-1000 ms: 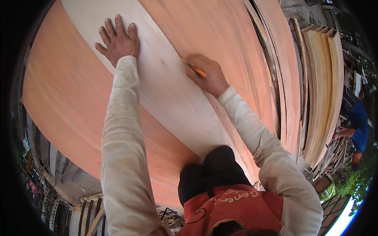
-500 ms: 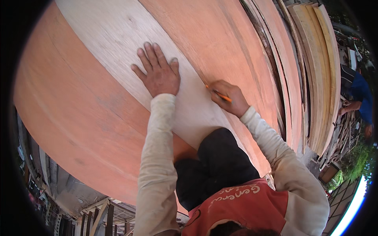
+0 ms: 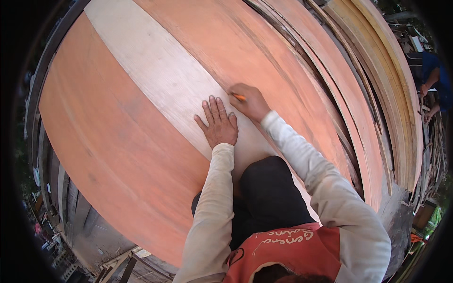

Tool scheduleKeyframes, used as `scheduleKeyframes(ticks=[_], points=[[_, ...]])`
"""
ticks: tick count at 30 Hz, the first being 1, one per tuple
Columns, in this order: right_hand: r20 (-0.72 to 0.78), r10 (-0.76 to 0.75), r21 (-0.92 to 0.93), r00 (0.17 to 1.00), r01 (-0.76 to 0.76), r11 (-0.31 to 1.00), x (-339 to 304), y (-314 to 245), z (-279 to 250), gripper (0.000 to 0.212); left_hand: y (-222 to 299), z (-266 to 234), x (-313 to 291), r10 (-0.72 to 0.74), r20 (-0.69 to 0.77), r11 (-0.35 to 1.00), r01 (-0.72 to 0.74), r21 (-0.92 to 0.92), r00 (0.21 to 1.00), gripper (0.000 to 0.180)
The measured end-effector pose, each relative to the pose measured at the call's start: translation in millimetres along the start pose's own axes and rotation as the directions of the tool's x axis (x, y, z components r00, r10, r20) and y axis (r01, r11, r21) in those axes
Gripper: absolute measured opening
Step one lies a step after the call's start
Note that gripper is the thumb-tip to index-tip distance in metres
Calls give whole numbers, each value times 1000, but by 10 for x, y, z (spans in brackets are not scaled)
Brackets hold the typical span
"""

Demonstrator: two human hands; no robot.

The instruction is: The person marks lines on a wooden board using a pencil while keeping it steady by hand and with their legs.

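Under the flat left hand (image 3: 221, 124), fingers spread, gripping nothing, lies the long, pale wooden strip (image 3: 172, 80); it seems light and bendable, best held by its long edges. The right hand (image 3: 251, 102), curled, pinches a slim orange pencil (image 3: 239, 97).

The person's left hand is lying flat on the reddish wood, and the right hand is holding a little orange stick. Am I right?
Not quite: the left hand lies flat on the pale strip, not the reddish wood beside it. The head view shows this. The right hand does hold a little orange stick.
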State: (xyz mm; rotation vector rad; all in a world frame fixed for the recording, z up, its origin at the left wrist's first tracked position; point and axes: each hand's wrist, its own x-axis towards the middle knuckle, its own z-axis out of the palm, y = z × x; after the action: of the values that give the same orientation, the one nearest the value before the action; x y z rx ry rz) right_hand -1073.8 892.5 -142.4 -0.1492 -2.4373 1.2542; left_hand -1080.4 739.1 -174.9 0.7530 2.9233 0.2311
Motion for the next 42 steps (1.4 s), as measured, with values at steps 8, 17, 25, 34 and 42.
scheduleKeyframes(ticks=[8,17,25,34,42], points=[[152,101,-163,983,-76,984,1160,144,171,20,134,240,15,52,-144,994,-37,106,988,69],[371,335,-108,866,-318,942,-2992,-18,-1500,19,174,324,59,35,-164,995,-19,93,986,68],[233,372,-91,898,-361,928,-3535,-64,-1456,20,60,330,80,80,-226,982,-37,187,971,68],[37,-28,-27,999,29,999,-1084,538,-479,16,139,478,120,82,-232,979,-34,201,969,69],[318,215,-21,923,-219,975,-3913,188,-1670,13,-27,446,145,94,-282,974,-29,224,955,68]])
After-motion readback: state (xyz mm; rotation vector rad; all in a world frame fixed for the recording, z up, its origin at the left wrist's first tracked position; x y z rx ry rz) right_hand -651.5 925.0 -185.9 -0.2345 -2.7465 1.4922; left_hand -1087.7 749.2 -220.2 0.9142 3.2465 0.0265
